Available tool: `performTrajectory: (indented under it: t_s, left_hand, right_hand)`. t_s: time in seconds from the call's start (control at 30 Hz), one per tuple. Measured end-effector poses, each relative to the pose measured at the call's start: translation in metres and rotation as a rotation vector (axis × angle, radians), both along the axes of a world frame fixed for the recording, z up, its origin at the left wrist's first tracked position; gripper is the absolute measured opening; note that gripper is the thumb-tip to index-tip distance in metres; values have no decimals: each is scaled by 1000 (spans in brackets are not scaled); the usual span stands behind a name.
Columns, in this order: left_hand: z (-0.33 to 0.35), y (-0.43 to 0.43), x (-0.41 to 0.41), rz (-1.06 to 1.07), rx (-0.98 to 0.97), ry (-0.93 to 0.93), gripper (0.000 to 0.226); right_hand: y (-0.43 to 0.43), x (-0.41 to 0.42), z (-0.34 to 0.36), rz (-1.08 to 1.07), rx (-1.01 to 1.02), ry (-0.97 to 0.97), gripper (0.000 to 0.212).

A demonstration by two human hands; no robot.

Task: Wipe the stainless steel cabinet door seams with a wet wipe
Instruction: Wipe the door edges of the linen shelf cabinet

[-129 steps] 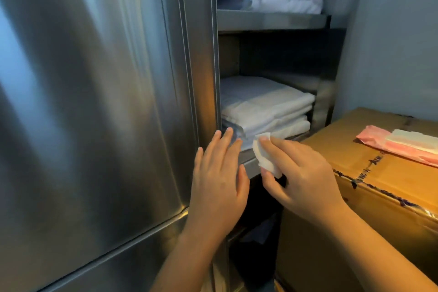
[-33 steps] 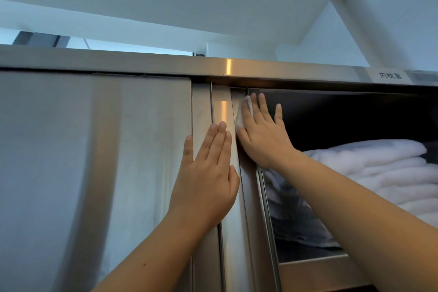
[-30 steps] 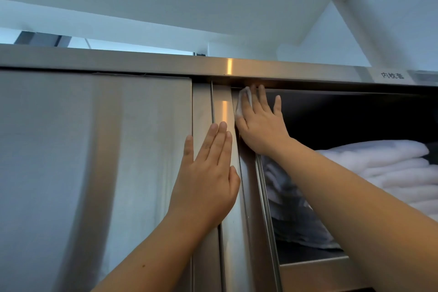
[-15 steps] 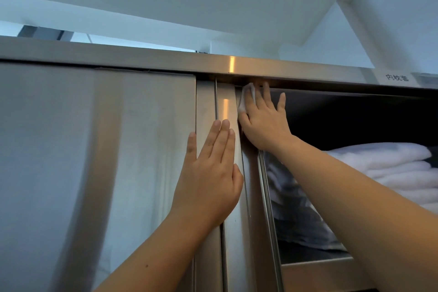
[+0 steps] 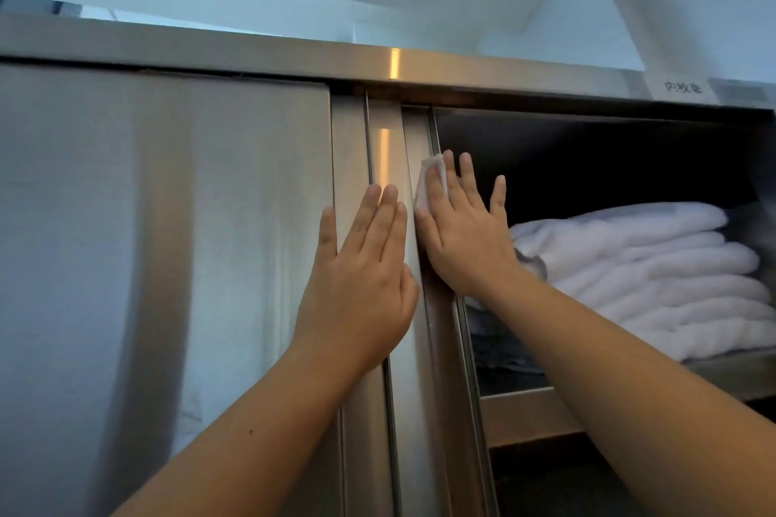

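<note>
Pressing wet wipe (image 5: 432,180) on door seam (image 5: 420,130) w/ flat R hand (image 5: 466,239) | L hand (image 5: 361,277) flat on door (image 5: 168,243) | label (image 5: 682,87) blurred

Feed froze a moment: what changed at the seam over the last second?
The right hand, pressing the wet wipe flat, first slid up to the top rail, then back down the door edge. The left hand stayed flat on the steel beside it; the towels did not move.
</note>
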State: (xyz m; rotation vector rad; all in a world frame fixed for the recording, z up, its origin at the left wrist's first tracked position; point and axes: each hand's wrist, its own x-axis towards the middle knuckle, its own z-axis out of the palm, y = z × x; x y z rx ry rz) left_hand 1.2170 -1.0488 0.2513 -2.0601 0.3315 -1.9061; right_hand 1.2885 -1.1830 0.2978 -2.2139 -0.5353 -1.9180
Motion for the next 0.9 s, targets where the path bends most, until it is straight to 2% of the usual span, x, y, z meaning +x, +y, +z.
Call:
performTrajectory:
  t_s: [0.4, 0.6, 0.73, 0.9]
  left_hand:
    - [-34, 8, -5, 30, 61, 22, 58]
    - [-46, 10, -4, 38, 81, 28, 58]
    - [-51, 11, -4, 26, 83, 20, 58]
    - [-69, 9, -1, -20, 27, 8, 58]
  right_hand:
    - [-2, -10, -73, -88, -34, 25, 55]
    - [-4, -11, -55, -126, -46, 49, 61]
    - [1, -12, -51, -104, -12, 77, 57]
    - [-1, -17, -116, -35, -27, 112, 60]
